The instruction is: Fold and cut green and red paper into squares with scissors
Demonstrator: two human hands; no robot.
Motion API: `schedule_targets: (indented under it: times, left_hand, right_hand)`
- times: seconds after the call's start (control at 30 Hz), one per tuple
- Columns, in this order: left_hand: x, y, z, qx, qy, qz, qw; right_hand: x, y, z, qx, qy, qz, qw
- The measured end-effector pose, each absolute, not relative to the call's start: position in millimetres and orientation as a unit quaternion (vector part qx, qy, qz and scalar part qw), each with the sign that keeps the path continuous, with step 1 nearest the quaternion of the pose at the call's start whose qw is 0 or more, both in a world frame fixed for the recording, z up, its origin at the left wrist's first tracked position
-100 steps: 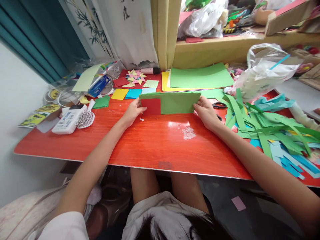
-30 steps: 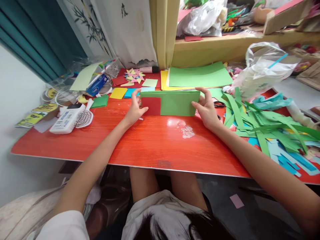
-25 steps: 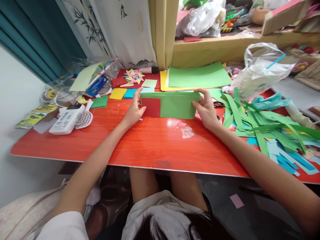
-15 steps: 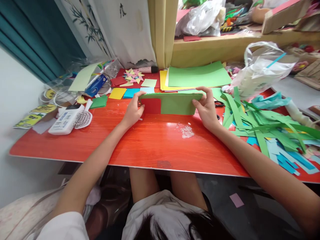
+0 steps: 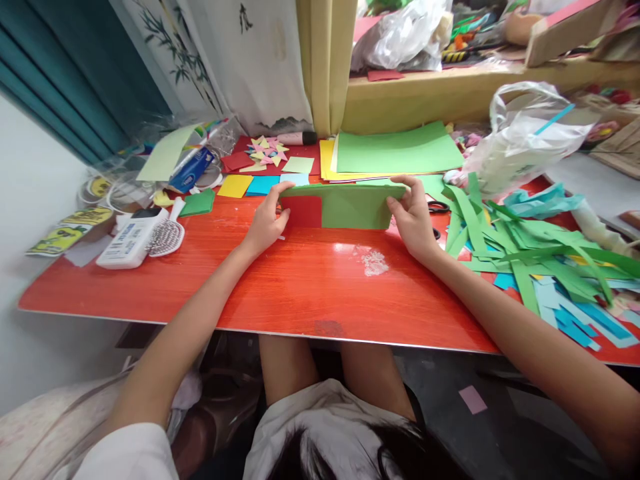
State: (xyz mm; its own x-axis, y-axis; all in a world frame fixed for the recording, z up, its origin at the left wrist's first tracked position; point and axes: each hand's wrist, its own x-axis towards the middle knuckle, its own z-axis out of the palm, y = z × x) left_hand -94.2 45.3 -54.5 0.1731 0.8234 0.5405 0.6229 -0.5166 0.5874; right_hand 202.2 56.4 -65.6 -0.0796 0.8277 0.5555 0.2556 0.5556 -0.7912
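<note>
A folded green paper sheet (image 5: 355, 207) with a red paper square (image 5: 303, 211) at its left end rests on the orange-red table (image 5: 300, 280). My left hand (image 5: 265, 223) pinches the sheet's left end, thumb at the red square and forefinger over the top edge. At the right end, my right hand (image 5: 413, 217) grips it the same way, fingers curled over the top edge. The sheet stands tilted up on its near edge.
Green and yellow sheets (image 5: 397, 152) lie behind it, black scissors (image 5: 439, 208) beside my right hand. A heap of green and blue strips (image 5: 540, 257) and a plastic bag (image 5: 525, 143) fill the right. Small coloured squares (image 5: 250, 185), a hairbrush (image 5: 167, 233) and a white box (image 5: 127, 243) lie left.
My fingers have come over the sheet's top edge at both ends, and the sheet has tipped up from lying flatter on the table. It stays in the same spot.
</note>
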Motion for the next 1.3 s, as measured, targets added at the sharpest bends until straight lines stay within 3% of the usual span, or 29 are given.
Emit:
schedule_targets:
  times: [0.27, 0.5, 0.67, 0.83, 1.3]
  left_hand:
    - [-95, 46, -54, 0.776, 0.464, 0.417, 0.095]
    - [-93, 53, -62, 0.728, 0.420, 0.488, 0.236]
    - [-89, 52, -60, 0.677, 0.409, 0.515, 0.331]
    - [-87, 51, -57, 0.656, 0.419, 0.534, 0.330]
    - [-83, 52, -61, 0.634, 0.422, 0.517, 0.390]
  right_hand:
    - [202, 56, -65, -0.407, -0.690, 0.259, 0.539]
    - [202, 67, -74, -0.366, -0.688, 0.345, 0.523]
    - [203, 68, -76, -0.387, -0.685, 0.323, 0.526]
    - [203, 69, -76, -0.426, -0.677, 0.289, 0.526]
    - [201, 70, -76, -0.369, -0.687, 0.357, 0.515]
